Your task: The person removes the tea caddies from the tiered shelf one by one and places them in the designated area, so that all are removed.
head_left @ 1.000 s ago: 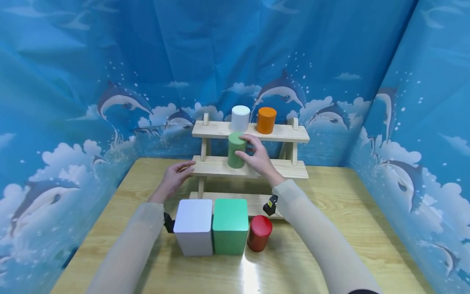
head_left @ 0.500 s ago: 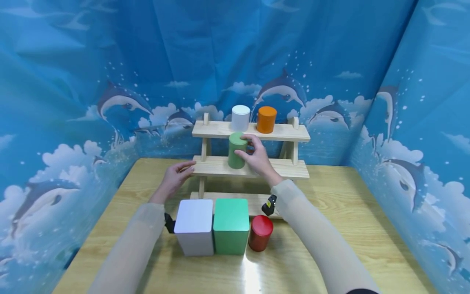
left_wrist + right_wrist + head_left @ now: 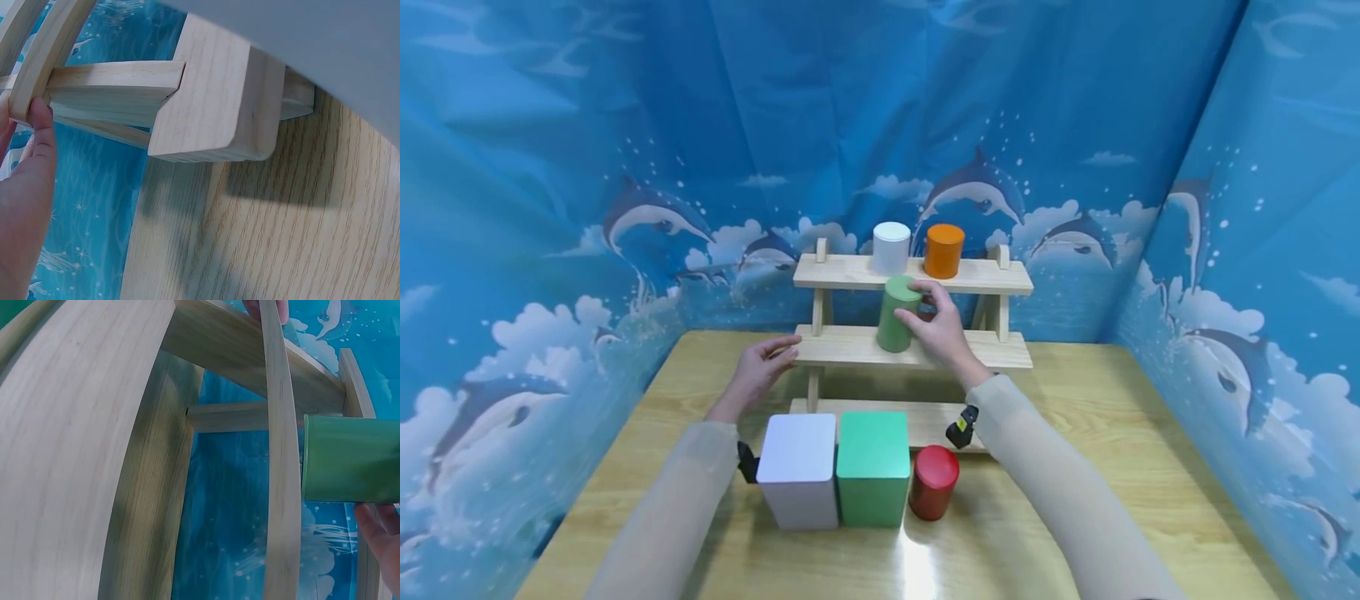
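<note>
My right hand grips a green cylinder on the middle board of a wooden three-tier shelf stand. The cylinder leans slightly in the head view; in the right wrist view the green cylinder has its base at the board, with fingertips along its side. My left hand holds the left end of that middle board. In the left wrist view the thumb and fingers of the left hand lie on either side of the board end.
A white cylinder and an orange cylinder stand on the top board. In front of the stand are a white block, a green block and a red cylinder on the wooden table. Dolphin-print curtains enclose the table.
My right hand has shifted the green cylinder a little to the right along the middle board. The left hand keeps its place at the board end. The head view has tilted slightly.
</note>
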`<state>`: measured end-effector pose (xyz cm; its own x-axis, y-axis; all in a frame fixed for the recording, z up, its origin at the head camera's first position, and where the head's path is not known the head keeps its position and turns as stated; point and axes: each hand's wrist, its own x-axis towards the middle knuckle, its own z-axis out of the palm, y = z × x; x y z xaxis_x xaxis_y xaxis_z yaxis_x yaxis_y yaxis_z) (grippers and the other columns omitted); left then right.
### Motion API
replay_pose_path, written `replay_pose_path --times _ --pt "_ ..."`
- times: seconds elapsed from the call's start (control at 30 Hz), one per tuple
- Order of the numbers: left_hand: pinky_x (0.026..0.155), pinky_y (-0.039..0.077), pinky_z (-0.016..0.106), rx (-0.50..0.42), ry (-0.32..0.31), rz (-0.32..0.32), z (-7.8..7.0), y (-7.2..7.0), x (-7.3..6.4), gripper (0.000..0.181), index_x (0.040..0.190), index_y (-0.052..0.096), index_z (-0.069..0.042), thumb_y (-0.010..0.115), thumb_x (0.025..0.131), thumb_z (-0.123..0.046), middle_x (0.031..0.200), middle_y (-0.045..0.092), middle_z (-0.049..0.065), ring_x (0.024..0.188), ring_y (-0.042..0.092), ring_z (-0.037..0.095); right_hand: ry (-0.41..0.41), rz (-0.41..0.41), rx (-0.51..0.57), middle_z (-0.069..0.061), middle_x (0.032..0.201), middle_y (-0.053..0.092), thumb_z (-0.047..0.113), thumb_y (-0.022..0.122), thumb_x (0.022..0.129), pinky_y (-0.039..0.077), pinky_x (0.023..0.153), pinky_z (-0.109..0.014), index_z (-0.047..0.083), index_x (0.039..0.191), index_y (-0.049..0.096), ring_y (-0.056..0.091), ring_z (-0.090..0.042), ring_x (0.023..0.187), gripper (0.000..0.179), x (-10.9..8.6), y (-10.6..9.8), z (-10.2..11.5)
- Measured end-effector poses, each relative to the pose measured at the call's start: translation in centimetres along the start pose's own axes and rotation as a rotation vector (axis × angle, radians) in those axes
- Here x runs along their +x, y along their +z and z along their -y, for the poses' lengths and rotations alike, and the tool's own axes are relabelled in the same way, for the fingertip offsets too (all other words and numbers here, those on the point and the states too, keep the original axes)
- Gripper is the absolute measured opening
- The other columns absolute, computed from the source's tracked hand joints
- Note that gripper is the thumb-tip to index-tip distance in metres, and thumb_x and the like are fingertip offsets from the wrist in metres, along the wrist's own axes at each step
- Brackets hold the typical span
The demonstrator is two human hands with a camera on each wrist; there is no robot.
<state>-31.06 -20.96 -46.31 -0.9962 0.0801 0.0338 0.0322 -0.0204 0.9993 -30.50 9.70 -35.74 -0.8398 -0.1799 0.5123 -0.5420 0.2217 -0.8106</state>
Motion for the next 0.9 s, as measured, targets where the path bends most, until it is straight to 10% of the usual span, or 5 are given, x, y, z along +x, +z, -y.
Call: replay_pose_path --times 0.9 --pt "0.084 0.05 0.023 -0.054 -0.055 -0.004 -0.4 0.2 0.0 0.043 0.131 0.05 0.0 0.059 0.092 -0.016 0.135 0.044 0.013 0.1 0.057 0.011 -0.035 -0.025 0.075 -0.02 0.122 0.049 0.001 0.064 0.086 0.048 0.087 -0.049 -0.005 0.12 0.048 0.051 -0.038 0.106 0.039 -1.9 -3.4 0.7"
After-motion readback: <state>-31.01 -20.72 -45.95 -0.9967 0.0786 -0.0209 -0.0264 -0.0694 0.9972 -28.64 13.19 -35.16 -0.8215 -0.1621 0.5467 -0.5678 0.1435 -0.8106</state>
